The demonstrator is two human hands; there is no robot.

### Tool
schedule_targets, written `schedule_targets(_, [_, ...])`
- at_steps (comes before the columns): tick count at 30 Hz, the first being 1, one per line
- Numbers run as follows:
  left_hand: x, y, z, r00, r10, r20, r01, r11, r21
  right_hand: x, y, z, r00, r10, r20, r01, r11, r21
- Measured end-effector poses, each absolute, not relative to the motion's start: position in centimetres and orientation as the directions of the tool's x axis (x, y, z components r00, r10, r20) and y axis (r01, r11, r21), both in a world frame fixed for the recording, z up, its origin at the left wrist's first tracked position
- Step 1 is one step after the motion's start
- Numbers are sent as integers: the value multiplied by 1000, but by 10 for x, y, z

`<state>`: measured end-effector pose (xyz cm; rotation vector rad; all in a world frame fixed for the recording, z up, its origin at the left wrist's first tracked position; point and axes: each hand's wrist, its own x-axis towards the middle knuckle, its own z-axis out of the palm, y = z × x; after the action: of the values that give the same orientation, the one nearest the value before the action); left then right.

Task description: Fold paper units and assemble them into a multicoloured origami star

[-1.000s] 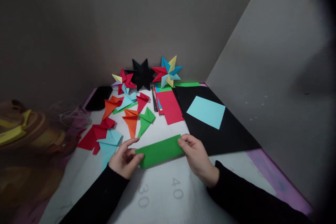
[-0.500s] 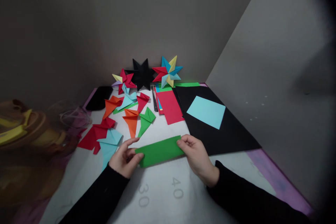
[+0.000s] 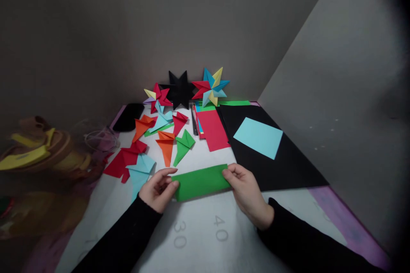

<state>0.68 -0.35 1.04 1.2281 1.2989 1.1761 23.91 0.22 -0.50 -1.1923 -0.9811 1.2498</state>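
Between my two hands is a green paper strip (image 3: 202, 182), tilted a little with its right end higher. My left hand (image 3: 159, 188) pinches the strip's left end with the thumb in front, its index finger stretched out above. At the other end, my right hand (image 3: 248, 187) grips the upper right corner between thumb and fingers. Just beyond the strip lie folded paper pieces: a green one (image 3: 185, 146), an orange one (image 3: 166, 146) and a light blue one (image 3: 141, 170) close to my left hand. Whether the strip is folded double I cannot tell.
Black sheets (image 3: 288, 166) lie at right with a light blue sheet (image 3: 259, 136) on top. Red paper (image 3: 213, 130) lies mid-table. Paper stars, one black (image 3: 180, 89) and one multicoloured (image 3: 211, 87), lean on the wall. A phone (image 3: 129, 117) lies back left; a brown pot-like object (image 3: 60, 153) stands left.
The whole scene has shifted slightly to the right in view, as the camera turned a little left. Both hands keep their hold on the green paper strip.
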Motion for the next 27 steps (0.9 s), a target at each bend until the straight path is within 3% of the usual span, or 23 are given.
schedule_targets(27, [5,-6,14,-110,994,-12,289,43,956,239,3,-6,128,981,-146,-225,-115,-968])
